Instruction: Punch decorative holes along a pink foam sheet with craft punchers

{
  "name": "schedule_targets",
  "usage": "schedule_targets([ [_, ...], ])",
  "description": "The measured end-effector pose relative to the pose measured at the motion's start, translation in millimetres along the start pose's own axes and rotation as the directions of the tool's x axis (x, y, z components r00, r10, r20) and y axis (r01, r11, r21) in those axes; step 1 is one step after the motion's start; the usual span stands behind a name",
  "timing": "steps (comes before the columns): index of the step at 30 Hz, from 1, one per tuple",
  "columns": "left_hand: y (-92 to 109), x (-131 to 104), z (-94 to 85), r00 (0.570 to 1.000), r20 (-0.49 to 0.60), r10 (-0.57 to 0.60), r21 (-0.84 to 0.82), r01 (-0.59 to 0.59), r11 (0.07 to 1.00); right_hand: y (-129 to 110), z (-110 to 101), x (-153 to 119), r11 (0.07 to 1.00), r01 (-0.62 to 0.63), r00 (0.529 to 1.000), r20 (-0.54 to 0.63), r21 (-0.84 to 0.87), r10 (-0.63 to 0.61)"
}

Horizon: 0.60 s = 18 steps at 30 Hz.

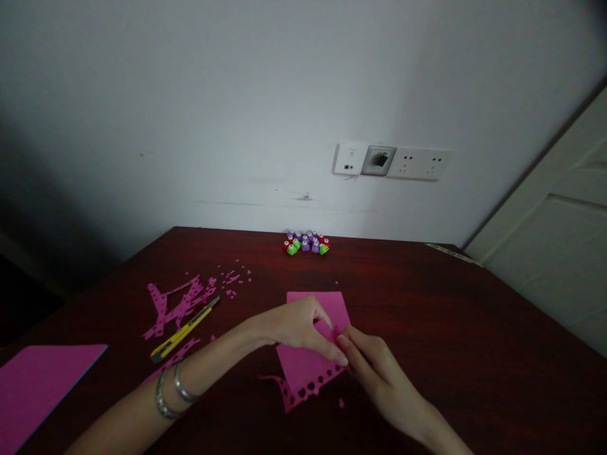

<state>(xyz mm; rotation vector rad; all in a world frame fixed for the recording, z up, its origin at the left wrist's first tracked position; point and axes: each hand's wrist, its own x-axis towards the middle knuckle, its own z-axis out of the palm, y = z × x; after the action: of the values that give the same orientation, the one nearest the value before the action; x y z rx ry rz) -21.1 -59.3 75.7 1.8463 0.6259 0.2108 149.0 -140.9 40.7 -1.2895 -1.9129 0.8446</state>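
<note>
A pink sheet of paper (303, 366) lies on the dark table in front of me, with a row of small punched shapes, hearts and flowers among them, along its near edge. My left hand (303, 325) reaches across the sheet from the left, thumb and forefinger bent in an arch with their tips on the paper near its right side. At that same side, my right hand (367, 354) has its fingers closed on the paper's edge; the pinch itself is partly hidden. A narrow punched strip (286, 398) hangs loose at the sheet's near left corner.
Left of my hands lie a yellow utility knife (183, 333), cut pink strips (161, 306) and tiny paper bits (232, 278). A larger pink sheet (45, 385) is at far left. Several small craft punches (306, 243) stand by the wall, below sockets (420, 163).
</note>
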Motion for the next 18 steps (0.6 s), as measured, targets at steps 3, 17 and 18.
schedule_targets([
  [3,1.2,1.2,2.8,1.000,-0.009,0.021,-0.017,-0.021,1.000,-0.1,-1.5,0.3,1.000,0.017,1.000,-0.012,-0.012,-0.017],
  [17,4.6,2.6,3.9,0.999,-0.003,0.035,-0.173,-0.034,0.984,6.1,6.4,-5.7,0.973,-0.017,0.996,-0.081,0.230,0.036],
  [18,4.9,2.6,3.8,0.999,-0.014,0.031,-0.163,-0.033,0.986,6.6,6.6,-5.3,0.964,-0.031,0.995,-0.084,0.262,0.055],
])
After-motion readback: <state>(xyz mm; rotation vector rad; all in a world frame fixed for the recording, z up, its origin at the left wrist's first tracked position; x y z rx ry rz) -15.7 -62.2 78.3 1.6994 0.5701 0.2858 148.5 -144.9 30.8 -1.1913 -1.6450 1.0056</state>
